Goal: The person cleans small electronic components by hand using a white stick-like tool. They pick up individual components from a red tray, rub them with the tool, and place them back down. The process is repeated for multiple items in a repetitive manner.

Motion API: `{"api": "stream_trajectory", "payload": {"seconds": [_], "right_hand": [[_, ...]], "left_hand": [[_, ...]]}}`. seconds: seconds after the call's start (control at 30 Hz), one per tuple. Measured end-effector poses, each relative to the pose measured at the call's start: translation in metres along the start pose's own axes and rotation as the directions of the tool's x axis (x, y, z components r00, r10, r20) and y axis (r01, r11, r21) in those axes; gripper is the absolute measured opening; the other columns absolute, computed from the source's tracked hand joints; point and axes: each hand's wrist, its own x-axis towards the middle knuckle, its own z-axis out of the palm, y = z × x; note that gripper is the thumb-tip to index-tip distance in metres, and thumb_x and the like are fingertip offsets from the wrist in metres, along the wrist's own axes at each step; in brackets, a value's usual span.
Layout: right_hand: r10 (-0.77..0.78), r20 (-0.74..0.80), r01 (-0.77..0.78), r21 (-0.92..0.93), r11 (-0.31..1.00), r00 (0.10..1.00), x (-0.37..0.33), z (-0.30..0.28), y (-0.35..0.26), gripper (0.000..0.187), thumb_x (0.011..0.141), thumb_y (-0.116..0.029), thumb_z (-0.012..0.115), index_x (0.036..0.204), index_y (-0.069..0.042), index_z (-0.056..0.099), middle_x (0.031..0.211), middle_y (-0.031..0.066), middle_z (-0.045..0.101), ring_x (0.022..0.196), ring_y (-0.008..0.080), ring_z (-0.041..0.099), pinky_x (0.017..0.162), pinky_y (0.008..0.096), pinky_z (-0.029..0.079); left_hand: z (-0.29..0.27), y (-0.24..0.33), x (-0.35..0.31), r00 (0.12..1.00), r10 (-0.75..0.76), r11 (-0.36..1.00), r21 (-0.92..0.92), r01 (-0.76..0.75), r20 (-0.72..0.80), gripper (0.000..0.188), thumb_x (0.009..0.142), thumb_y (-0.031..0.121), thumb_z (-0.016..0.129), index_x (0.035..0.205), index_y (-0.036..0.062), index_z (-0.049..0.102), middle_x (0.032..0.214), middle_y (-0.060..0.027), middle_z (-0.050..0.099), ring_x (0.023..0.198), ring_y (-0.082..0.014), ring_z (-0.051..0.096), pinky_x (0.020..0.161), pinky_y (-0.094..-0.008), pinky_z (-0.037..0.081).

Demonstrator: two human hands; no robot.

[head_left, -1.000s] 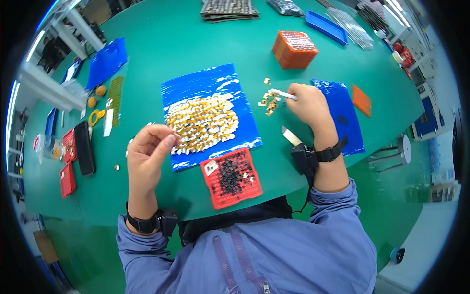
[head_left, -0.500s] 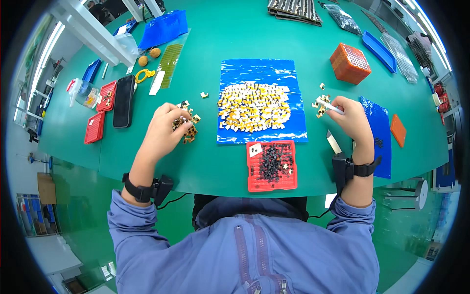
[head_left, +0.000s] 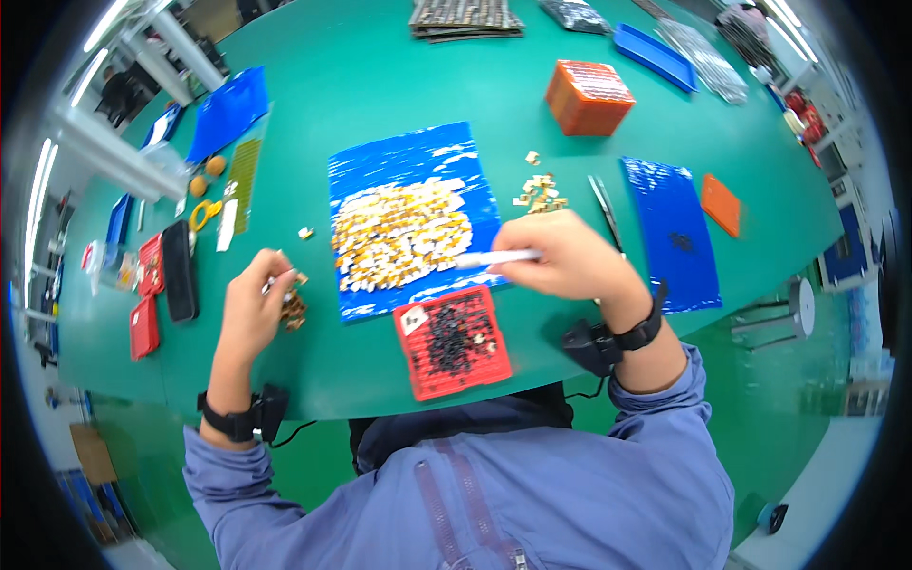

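Right hand (head_left: 567, 255) grips a white pen (head_left: 496, 257) pointing left toward pale pieces (head_left: 404, 233); left hand (head_left: 249, 302) curls, hold unclear.

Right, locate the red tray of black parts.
In the head view, the red tray lies just below centre, at the near edge of the piece-strewn blue sheet.

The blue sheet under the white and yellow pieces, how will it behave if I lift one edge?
The blue sheet is probably floppy, given its creased, film-like surface. Its glossy highlights suggest it could be slippery. The white and yellow pieces look loose on it, so they'd likely slide or spill if it tilts.
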Motion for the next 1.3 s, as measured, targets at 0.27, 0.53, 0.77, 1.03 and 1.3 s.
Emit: {"api": "stream_trajectory", "payload": {"seconds": [0.27,0.53,0.77,1.03,1.3], "right_hand": [[-0.026,0.201,-0.009,0.172,0.985,0.979,-0.005,0.016,-0.012,0.018,0.08,-0.022,0.064,0.079,-0.004,0.06,0.064,0.0122,0.058,0.062,0.0304,0.059,0.055,0.0401,0.044],[-0.052,0.386,-0.078,0.314,0.946,0.921,0.0,0.018,-0.017,0.017,0.09,-0.02,0.06,0.086,-0.004,0.063,0.066,0.0089,0.058,0.056,0.0205,0.057,0.051,0.0322,0.041],[0.011,0.243,-0.121,0.442,0.889,0.97,-0.001,0.019,-0.015,0.019,0.092,-0.017,0.057,0.09,-0.001,0.065,0.065,0.0105,0.06,0.054,0.0177,0.056,0.051,0.0295,0.042],[0.047,0.223,-0.139,0.418,0.898,0.974,-0.001,0.018,-0.014,0.017,0.091,-0.014,0.058,0.087,0.0,0.065,0.063,0.0098,0.059,0.052,0.0179,0.054,0.049,0.0295,0.04],[0.022,0.118,-0.07,0.421,0.904,0.993,0.003,0.013,-0.018,0.012,0.087,-0.013,0.064,0.084,-0.001,0.065,0.064,0.004,0.058,0.053,0.0108,0.051,0.049,0.0259,0.038]], "left_hand": [[0.0,0.026,-0.007,0.98,-0.146,0.811,-0.551,0.196,0.134,0.006,0.087,-0.003,0.057,0.092,0.0,0.054,0.08,0.0004,0.055,0.073,-0.0049,0.052,0.063,-0.0193,0.041],[0.024,0.079,-0.007,0.94,0.203,0.722,-0.691,0.046,0.274,0.008,0.084,-0.001,0.063,0.091,-0.0041,0.062,0.084,-0.0056,0.06,0.075,-0.0102,0.057,0.067,-0.0234,0.045],[0.062,0.092,0.0,0.913,0.217,0.189,-0.932,0.308,0.346,0.009,0.087,0.003,0.061,0.091,0.0017,0.053,0.08,-0.0076,0.06,0.072,-0.0126,0.059,0.067,-0.0257,0.049],[0.082,0.079,-0.001,0.87,0.318,-0.134,-0.891,0.434,0.377,0.009,0.09,0.006,0.058,0.093,0.0026,0.05,0.082,-0.0099,0.061,0.075,-0.0156,0.063,0.068,-0.0275,0.053],[0.087,0.078,-0.004,0.86,0.325,-0.124,-0.883,0.452,0.394,0.011,0.089,0.007,0.06,0.093,0.0038,0.05,0.082,-0.0095,0.062,0.074,-0.0151,0.063,0.067,-0.0266,0.053]]}}
